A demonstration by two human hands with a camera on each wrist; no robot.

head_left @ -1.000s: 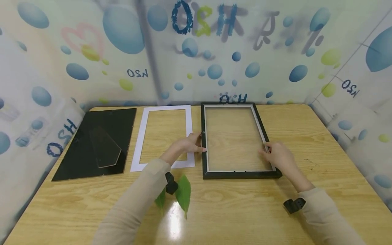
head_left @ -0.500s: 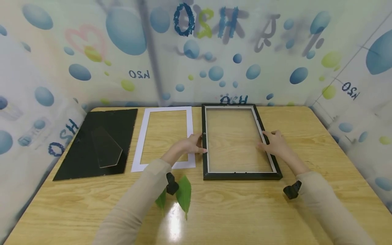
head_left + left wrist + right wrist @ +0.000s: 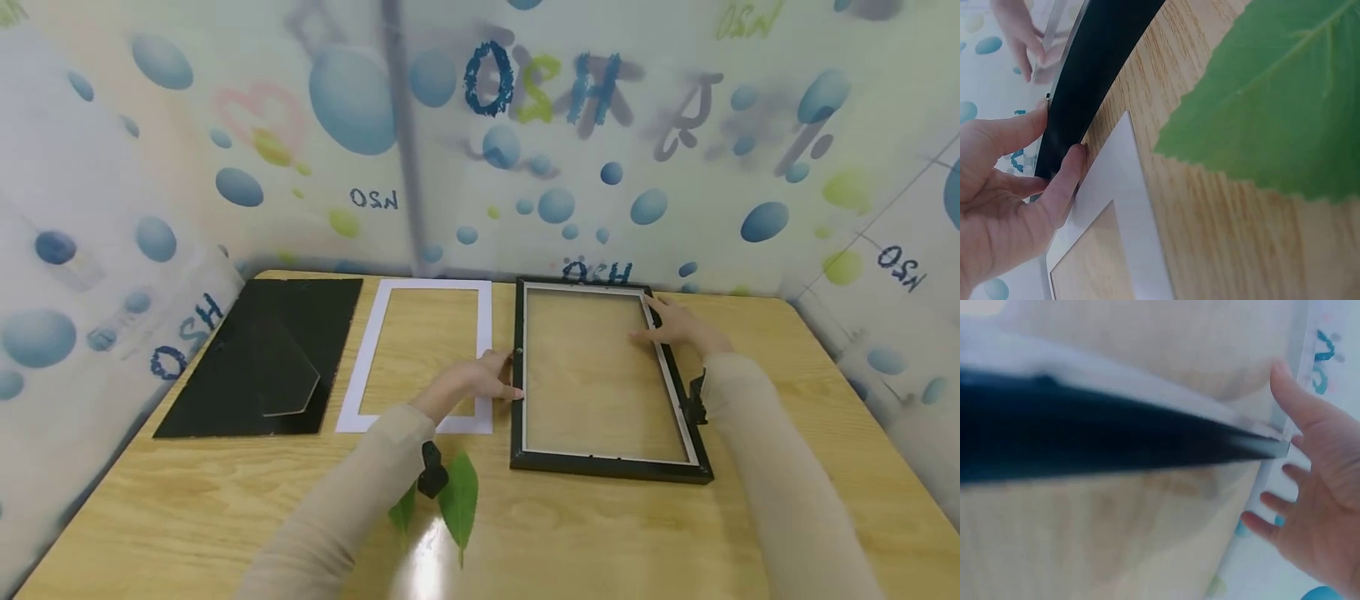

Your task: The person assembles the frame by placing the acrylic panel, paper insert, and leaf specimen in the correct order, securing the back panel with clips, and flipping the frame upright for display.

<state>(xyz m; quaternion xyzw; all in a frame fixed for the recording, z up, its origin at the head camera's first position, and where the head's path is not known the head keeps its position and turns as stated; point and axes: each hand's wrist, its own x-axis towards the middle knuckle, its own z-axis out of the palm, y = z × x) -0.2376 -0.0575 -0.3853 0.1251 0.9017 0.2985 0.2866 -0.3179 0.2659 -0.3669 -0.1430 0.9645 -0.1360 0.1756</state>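
Note:
A black picture frame (image 3: 611, 467) with a pale inner rim lies on the table in the head view. My left hand (image 3: 476, 379) grips its left bar, thumb on the inner rim and fingers outside; the left wrist view shows this hand (image 3: 1007, 212) pinching the black bar (image 3: 1085, 81). Around the upper part of the right bar is my right hand (image 3: 686, 327), thumb over the opening. In the right wrist view that hand (image 3: 1335, 481) has its fingers spread at the far end of the frame (image 3: 1097, 434); contact is hard to tell.
A white rectangular mat (image 3: 356, 367) lies left of the frame, partly under my left arm. Further left is a black backing board (image 3: 232, 367) with a stand flap. Green leaves (image 3: 459, 500) lie near the left wrist. A patterned wall (image 3: 480, 208) borders the wooden table (image 3: 600, 542).
My right hand has moved away from me along the right bar, towards the far corner. The left hand keeps its hold on the left bar. The head view has shifted.

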